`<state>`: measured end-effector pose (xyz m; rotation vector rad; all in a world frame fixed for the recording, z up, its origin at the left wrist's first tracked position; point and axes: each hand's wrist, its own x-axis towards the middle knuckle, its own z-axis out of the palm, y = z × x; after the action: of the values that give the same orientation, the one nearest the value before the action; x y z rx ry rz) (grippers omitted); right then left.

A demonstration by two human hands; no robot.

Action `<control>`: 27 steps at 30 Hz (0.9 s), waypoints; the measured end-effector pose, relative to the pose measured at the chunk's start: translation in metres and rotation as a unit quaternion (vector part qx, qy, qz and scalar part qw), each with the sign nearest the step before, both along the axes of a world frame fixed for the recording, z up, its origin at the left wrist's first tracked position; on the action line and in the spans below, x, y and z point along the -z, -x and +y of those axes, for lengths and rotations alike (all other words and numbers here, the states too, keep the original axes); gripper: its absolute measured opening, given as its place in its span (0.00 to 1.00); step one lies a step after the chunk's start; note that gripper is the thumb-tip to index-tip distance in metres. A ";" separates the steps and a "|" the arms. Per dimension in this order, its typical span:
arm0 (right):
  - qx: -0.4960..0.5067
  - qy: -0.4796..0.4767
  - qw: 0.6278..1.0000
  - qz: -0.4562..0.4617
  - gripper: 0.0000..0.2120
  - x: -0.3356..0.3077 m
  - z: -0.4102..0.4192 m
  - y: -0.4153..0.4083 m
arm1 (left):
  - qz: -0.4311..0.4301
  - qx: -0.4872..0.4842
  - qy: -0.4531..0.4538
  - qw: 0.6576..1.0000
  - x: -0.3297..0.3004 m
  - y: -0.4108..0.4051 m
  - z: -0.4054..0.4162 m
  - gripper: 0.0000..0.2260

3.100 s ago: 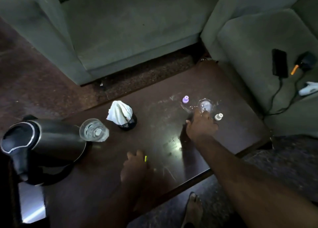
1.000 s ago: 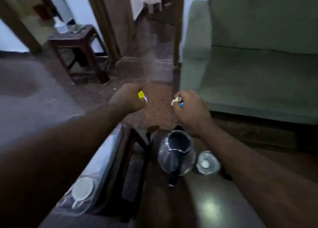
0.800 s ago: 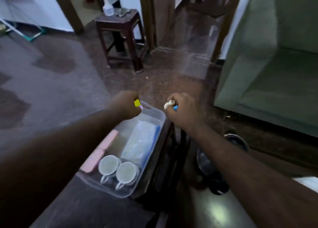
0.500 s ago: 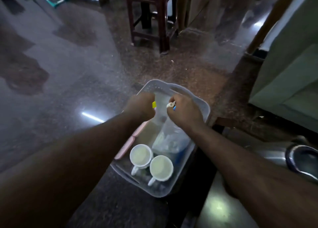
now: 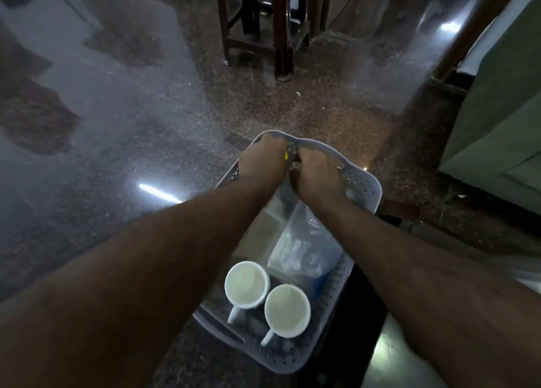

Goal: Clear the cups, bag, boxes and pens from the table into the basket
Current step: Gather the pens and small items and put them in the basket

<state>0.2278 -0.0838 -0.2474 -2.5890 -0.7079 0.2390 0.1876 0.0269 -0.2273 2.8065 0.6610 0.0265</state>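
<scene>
A grey perforated basket [image 5: 364, 188] sits on the floor beside the dark table. Inside it stand two white cups [image 5: 246, 283] [image 5: 287, 310], side by side at the near end, with a clear plastic bag [image 5: 304, 245] behind them. Both my hands reach into the far end of the basket. My left hand [image 5: 263, 160] is closed around pens, and a yellow tip [image 5: 286, 155] shows at its edge. My right hand [image 5: 314, 177] is closed too, touching the left; what it holds is mostly hidden.
A dark wooden stool [image 5: 260, 24] stands on the polished stone floor beyond the basket. A green sofa [image 5: 497, 141] is at the right. The dark table's edge [image 5: 389, 355] runs along the basket's right side.
The view swung from the table to the basket on the floor. Both hands, holding pens, moved down together into the far end of the basket.
</scene>
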 end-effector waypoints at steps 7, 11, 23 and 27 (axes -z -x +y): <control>0.021 -0.081 0.996 -0.032 0.13 -0.008 -0.010 0.015 | -0.015 -0.033 0.002 0.999 0.000 0.000 -0.005 0.12; 0.135 -0.186 0.968 0.096 0.10 -0.018 -0.010 0.024 | -0.030 -0.052 0.071 0.996 0.002 0.002 -0.001 0.18; 0.167 -0.216 0.929 0.251 0.09 -0.002 -0.006 0.040 | 0.020 -0.006 0.156 0.988 -0.005 0.021 0.028 0.26; 0.180 -0.208 0.927 0.254 0.09 0.002 0.005 0.038 | 0.010 0.035 0.099 0.994 0.002 0.020 0.023 0.22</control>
<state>0.1902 -0.0786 -0.2490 -2.0648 -0.0734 0.5495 0.1675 0.0498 -0.2294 2.6394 0.5385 -0.0760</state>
